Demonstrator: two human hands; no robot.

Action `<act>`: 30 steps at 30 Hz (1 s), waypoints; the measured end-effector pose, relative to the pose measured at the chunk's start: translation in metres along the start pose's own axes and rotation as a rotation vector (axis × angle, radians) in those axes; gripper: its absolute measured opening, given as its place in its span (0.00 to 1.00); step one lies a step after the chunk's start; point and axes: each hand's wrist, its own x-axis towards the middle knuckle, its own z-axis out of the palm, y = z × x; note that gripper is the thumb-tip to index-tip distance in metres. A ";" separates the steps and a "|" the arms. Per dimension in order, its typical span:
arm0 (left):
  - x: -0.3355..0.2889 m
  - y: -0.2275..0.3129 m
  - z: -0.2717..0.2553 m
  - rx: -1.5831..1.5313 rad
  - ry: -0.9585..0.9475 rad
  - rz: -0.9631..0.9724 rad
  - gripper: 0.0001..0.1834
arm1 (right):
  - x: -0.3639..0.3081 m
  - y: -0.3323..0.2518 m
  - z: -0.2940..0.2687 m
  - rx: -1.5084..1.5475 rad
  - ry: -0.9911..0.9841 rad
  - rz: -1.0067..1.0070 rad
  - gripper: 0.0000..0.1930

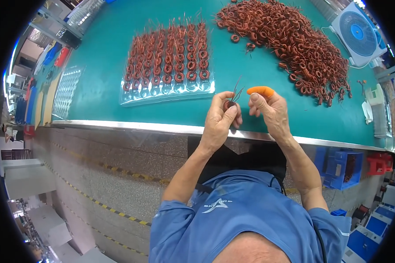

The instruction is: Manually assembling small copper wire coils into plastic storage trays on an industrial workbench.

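Between the thumb and fingers of my left hand (220, 115) is a copper-wound toroid coil (228, 105), its loose wire leads pointing up and to the right. My right hand (270, 109) is just to the right of it, apart from the coil, with an orange finger cot (260, 91) on one finger. That finger is stretched out above the thumb, and whether a lead lies between them is too small to make out. Beyond my left hand a clear plastic tray (171, 94) holds rows of upright coils (167, 57) with their leads up.
A large heap of loose coils (294, 48) covers the far right of the green table (98, 57). A blue-and-white fan (357, 31) stands behind it. Another clear tray (67, 94) lies at the left. Blue bins (340, 168) and red bins (378, 164) sit below the table's right side.
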 end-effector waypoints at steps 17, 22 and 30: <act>0.001 0.005 0.000 0.089 -0.022 -0.087 0.11 | 0.016 -0.020 0.008 -0.288 -0.098 -0.148 0.15; 0.001 0.011 -0.002 0.149 -0.071 -0.126 0.11 | 0.012 -0.026 0.003 -0.189 -0.169 -0.045 0.13; -0.005 0.007 -0.004 -0.038 -0.054 -0.146 0.18 | 0.021 -0.039 0.009 -0.314 -0.205 -0.046 0.10</act>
